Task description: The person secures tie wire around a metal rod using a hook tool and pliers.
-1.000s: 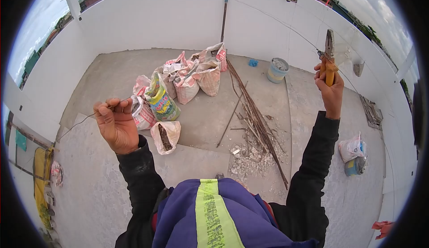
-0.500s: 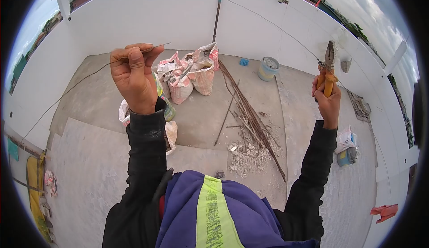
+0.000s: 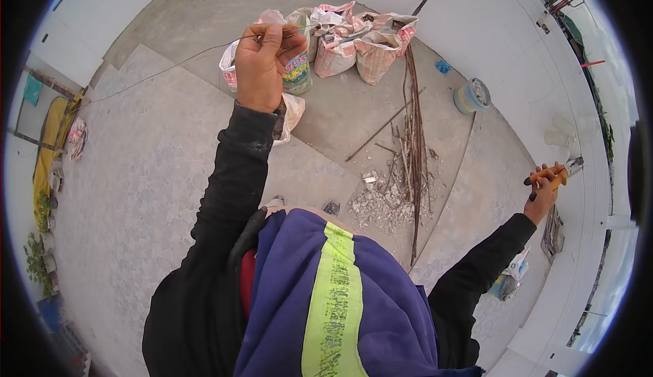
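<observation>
My left hand (image 3: 264,67) is raised at upper centre-left, its fingertips pinched round a thin wire (image 3: 178,63). The wire trails down and left from the hand, and a short end pokes out to the right of the fingers. Out to the far right, my right hand (image 3: 541,199) is wrapped round the orange handles of a pair of pliers (image 3: 556,175). The pliers' metal head points right, toward the white wall. Whether their jaws grip anything is too small to tell.
Several filled sacks (image 3: 378,56) stand on the concrete floor ahead. Long rusty rods (image 3: 415,166) lie over a heap of rubble (image 3: 384,203). A bucket (image 3: 471,96) stands by the white wall (image 3: 500,33), and another bucket (image 3: 505,286) with a bag sits at lower right.
My view has tilted down and turned. The right hand with the pliers has swung out to the right and lower, the handles now spread wider. The left hand still pinches the wire.
</observation>
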Demonstrator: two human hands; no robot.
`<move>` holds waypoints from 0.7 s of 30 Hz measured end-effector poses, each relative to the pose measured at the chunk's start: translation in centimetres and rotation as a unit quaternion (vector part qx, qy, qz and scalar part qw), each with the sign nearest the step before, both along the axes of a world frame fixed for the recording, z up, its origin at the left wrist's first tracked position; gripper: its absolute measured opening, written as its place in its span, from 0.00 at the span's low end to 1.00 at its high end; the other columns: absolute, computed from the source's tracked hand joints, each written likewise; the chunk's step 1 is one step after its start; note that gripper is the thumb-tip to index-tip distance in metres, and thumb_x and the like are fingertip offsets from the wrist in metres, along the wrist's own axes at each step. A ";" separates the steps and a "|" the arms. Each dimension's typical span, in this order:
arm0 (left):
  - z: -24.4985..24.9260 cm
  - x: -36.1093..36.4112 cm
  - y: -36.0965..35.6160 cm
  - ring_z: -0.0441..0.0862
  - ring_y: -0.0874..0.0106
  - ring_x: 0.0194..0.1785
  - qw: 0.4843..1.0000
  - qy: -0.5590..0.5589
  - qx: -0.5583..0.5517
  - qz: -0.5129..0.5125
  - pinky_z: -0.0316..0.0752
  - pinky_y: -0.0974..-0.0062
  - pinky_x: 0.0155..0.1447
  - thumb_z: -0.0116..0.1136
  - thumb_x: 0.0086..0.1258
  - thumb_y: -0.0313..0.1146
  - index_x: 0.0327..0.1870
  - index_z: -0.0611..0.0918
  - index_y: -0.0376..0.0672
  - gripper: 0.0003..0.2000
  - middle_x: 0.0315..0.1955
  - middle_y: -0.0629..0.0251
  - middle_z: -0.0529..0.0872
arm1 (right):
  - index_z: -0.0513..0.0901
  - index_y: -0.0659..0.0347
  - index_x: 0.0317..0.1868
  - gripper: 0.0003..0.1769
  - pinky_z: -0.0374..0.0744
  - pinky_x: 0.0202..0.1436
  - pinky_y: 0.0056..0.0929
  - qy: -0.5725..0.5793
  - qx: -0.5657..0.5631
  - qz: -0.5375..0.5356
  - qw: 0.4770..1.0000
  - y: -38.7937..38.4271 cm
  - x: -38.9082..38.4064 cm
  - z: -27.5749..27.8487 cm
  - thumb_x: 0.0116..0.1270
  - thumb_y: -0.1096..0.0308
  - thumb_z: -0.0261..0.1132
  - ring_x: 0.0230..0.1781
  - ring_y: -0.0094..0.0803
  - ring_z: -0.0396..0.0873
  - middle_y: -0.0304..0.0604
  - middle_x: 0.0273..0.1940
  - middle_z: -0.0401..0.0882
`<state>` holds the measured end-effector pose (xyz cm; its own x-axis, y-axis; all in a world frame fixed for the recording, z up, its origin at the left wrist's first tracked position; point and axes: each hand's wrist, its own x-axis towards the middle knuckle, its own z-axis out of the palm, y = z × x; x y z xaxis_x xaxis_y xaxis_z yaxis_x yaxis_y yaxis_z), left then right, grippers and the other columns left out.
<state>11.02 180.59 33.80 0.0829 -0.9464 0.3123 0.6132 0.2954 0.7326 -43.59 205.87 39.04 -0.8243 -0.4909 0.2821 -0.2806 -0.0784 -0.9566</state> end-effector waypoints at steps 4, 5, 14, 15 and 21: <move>-12.9 7.2 0.5 0.85 0.70 0.42 0.947 0.135 0.274 0.097 0.83 0.70 0.50 0.57 0.75 0.29 0.47 0.76 0.40 0.05 0.40 0.60 0.85 | 0.69 0.52 0.65 0.34 0.83 0.51 0.47 -0.252 0.081 -0.052 0.963 -2.5 -2.3 -22.0 0.56 0.82 0.52 0.51 0.47 0.80 0.51 0.53 0.76; -17.2 10.0 1.4 0.84 0.70 0.40 0.909 0.185 0.348 0.138 0.82 0.71 0.50 0.58 0.74 0.29 0.45 0.77 0.41 0.05 0.39 0.62 0.85 | 0.72 0.53 0.61 0.29 0.81 0.52 0.52 -0.335 0.148 -0.042 0.930 -2.5 -0.6 -28.7 0.55 0.77 0.54 0.46 0.45 0.79 0.49 0.50 0.75; -30.6 31.9 5.4 0.79 0.75 0.34 0.771 0.303 0.453 0.331 0.80 0.75 0.43 0.56 0.76 0.31 0.37 0.79 0.43 0.05 0.28 0.70 0.80 | 0.79 0.63 0.43 0.13 0.85 0.41 0.38 -0.158 0.606 0.541 0.561 -19.9 46.9 -43.5 0.56 0.77 0.59 0.38 0.34 0.83 0.44 0.42 0.82; -30.3 34.0 3.9 0.79 0.75 0.34 0.776 0.303 0.448 0.325 0.80 0.75 0.43 0.56 0.76 0.31 0.37 0.79 0.43 0.05 0.28 0.70 0.80 | 0.79 0.63 0.44 0.14 0.85 0.42 0.38 -0.128 0.593 0.592 0.530 -23.6 50.3 -42.8 0.56 0.78 0.61 0.38 0.34 0.83 0.44 0.42 0.82; -27.2 42.4 -5.2 0.81 0.75 0.39 0.856 0.246 0.409 0.199 0.81 0.75 0.45 0.57 0.74 0.29 0.44 0.78 0.45 0.03 0.39 0.66 0.84 | 0.79 0.63 0.45 0.12 0.85 0.39 0.33 -0.146 0.513 0.596 0.600 -39.1 59.2 -37.4 0.59 0.77 0.65 0.35 0.32 0.84 0.43 0.41 0.83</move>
